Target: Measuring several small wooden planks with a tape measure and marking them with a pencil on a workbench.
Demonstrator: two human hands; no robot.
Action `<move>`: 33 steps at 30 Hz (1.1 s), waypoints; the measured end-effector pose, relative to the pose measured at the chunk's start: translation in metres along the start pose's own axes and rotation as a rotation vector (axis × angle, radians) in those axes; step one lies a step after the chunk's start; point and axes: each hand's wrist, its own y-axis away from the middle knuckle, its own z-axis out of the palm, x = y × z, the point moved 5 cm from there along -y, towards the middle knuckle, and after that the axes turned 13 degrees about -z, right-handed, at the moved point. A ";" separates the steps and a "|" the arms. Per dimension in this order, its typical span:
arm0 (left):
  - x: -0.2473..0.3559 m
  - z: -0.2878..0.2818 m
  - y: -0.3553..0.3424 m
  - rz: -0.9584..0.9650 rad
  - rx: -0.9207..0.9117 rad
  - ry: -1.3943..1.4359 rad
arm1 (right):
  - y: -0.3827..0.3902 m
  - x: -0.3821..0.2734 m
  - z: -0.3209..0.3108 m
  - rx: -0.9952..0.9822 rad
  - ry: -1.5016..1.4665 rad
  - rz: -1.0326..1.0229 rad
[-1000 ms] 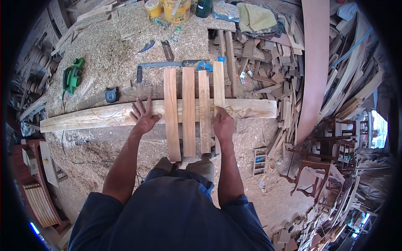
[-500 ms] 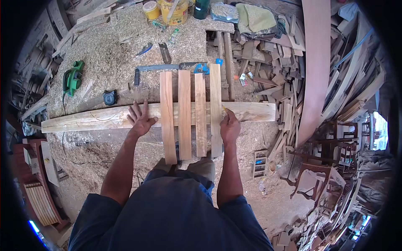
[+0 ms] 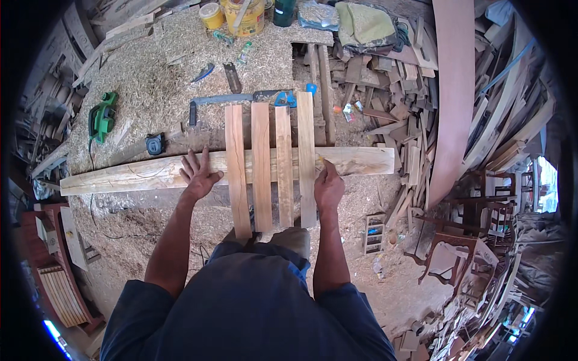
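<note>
A long pale board (image 3: 138, 171), tapering toward its left end, lies across the bench. Several narrow wooden slats (image 3: 260, 165) rest crosswise on it, side by side with gaps between them. My left hand (image 3: 200, 174) is spread on the board just left of the leftmost slat (image 3: 238, 171), its fingers apart. At the right edge of the rightmost slat (image 3: 306, 159), my right hand (image 3: 329, 185) is closed in a pinch on a thin yellow pencil (image 3: 320, 159). Its tip is close to where that slat crosses the board; most of it is hidden by my fingers.
Beyond the slats lie a handsaw (image 3: 223, 98) and a tape measure (image 3: 155, 143). A green power planer (image 3: 103, 117) sits at the left among wood shavings. Yellow buckets (image 3: 247, 21) stand at the back. Scrap wood (image 3: 385, 84) is heaped at the right, beside a tall plank (image 3: 453, 90).
The view has shifted slightly. My left hand stays spread on the board, and my right hand stays by the rightmost slat with the pencil; the slats keep their arrangement.
</note>
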 end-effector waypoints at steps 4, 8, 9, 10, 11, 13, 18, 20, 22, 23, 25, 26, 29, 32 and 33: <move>0.014 -0.001 0.000 0.025 -0.011 0.007 | 0.006 0.010 -0.005 0.022 0.043 -0.058; 0.009 0.003 -0.003 0.008 -0.037 0.012 | 0.006 0.006 -0.040 0.120 -0.510 0.277; 0.004 0.000 -0.006 -0.005 -0.023 0.030 | 0.001 -0.010 -0.062 0.226 -0.685 0.340; -0.002 -0.001 -0.004 -0.003 -0.018 0.023 | 0.001 -0.031 -0.090 0.323 -0.861 0.407; -0.004 -0.001 -0.002 0.006 -0.014 0.016 | 0.001 -0.047 -0.123 0.447 -0.833 0.353; -0.003 0.002 -0.001 0.009 -0.004 0.025 | 0.004 -0.083 -0.197 0.713 -0.668 0.235; 0.006 0.002 -0.002 0.031 0.045 0.025 | 0.043 -0.258 -0.366 1.202 0.045 -0.222; -0.004 0.004 0.002 0.027 0.081 0.033 | 0.081 -0.293 -0.394 1.536 -0.171 -0.734; 0.000 0.002 0.008 0.053 0.133 0.052 | 0.094 -0.296 -0.402 1.516 -0.200 -0.806; 0.002 0.001 0.012 0.078 0.178 0.061 | 0.100 -0.298 -0.405 1.489 -0.223 -0.867; -0.002 0.006 0.018 0.095 0.233 0.087 | 0.109 -0.298 -0.411 1.433 -0.270 -0.995; -0.008 0.009 0.022 0.135 0.289 0.121 | 0.113 -0.297 -0.414 1.403 -0.296 -1.060; -0.029 0.028 0.036 0.171 0.423 0.204 | 0.110 -0.290 -0.420 1.332 -0.399 -1.207; -0.062 0.063 0.091 0.106 0.779 0.379 | 0.104 -0.285 -0.423 1.424 0.240 -0.334; -0.074 0.081 0.111 0.048 0.809 0.436 | 0.103 -0.281 -0.427 1.419 0.219 -0.334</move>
